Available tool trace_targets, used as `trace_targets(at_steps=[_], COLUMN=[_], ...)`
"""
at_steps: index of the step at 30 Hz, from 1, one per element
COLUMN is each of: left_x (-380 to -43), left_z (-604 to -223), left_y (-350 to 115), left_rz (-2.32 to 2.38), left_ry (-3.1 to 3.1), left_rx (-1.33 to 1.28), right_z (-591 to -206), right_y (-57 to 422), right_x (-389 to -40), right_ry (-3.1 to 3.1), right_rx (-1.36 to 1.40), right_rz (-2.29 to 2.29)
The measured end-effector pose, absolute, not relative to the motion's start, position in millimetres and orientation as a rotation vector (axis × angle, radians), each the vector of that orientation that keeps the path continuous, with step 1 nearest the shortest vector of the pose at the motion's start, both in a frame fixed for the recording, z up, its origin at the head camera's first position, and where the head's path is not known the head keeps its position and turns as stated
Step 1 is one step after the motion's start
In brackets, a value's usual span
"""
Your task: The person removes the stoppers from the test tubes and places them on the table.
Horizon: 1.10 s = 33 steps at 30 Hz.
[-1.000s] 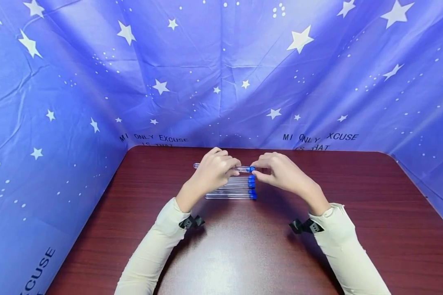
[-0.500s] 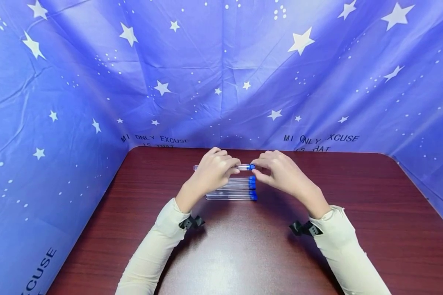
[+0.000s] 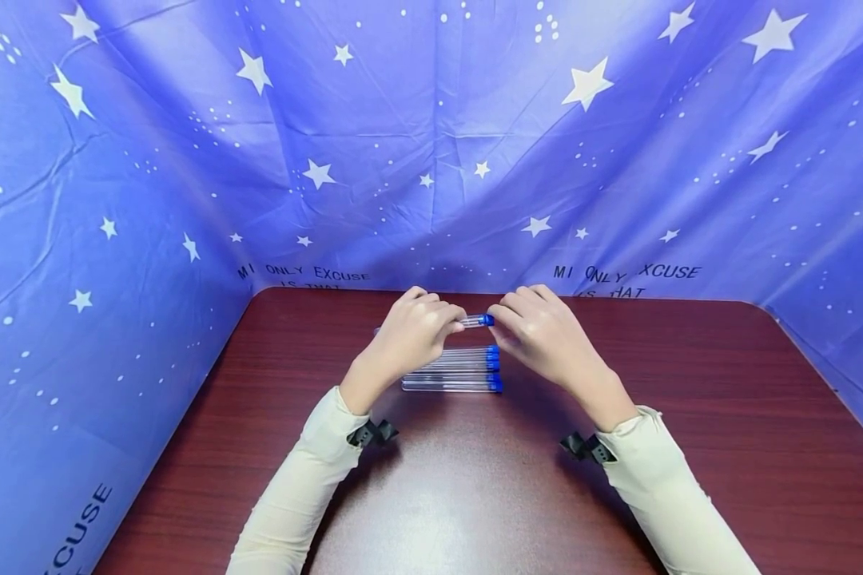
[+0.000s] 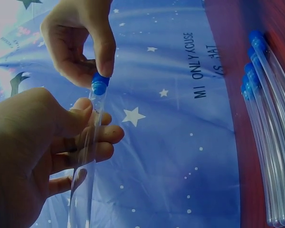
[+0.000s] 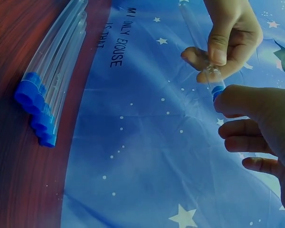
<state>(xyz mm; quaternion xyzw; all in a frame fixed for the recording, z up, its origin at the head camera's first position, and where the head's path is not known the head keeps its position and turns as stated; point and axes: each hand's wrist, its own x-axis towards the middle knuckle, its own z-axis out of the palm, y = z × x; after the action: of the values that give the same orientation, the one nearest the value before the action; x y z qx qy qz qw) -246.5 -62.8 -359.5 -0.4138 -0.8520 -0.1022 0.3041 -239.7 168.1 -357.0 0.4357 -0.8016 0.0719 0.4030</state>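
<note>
A clear test tube (image 4: 88, 152) with a blue cap (image 4: 100, 83) is held between both hands above the table. My left hand (image 3: 411, 329) pinches the tube's body between thumb and fingers. At the capped end, my right hand (image 3: 546, 331) grips the blue cap with thumb and forefinger; its other fingers are loosely bent in the right wrist view. The cap sits at the tube's mouth; how far in it is, I cannot tell. Several more capped test tubes (image 3: 460, 382) lie side by side on the table just in front of the hands, caps to the right.
The dark red-brown table (image 3: 431, 471) has a bright glare spot near its front. A blue star-patterned cloth (image 3: 431, 120) hangs along the back and sides, close behind the hands. A small black wrist camera (image 3: 370, 434) sits on the left wrist, another on the right.
The held tube has risen slightly and moved a little away from the row. My right hand has rolled over at the cap, its thumb now less visible. The row of tubes stays put.
</note>
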Motion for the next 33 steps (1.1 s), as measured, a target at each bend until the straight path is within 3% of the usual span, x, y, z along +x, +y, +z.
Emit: trace_targets(at_steps=[33], left_x=[-247.3], left_z=[-358.9], left_y=[-63.8], left_rz=[-0.323], left_ry=[-2.148], left_rx=[-1.147], right_z=[-358.6], right_y=[168.5], right_x=[-237.4], right_ry=[-2.066], right_rx=[1.114], right_rz=[0.274])
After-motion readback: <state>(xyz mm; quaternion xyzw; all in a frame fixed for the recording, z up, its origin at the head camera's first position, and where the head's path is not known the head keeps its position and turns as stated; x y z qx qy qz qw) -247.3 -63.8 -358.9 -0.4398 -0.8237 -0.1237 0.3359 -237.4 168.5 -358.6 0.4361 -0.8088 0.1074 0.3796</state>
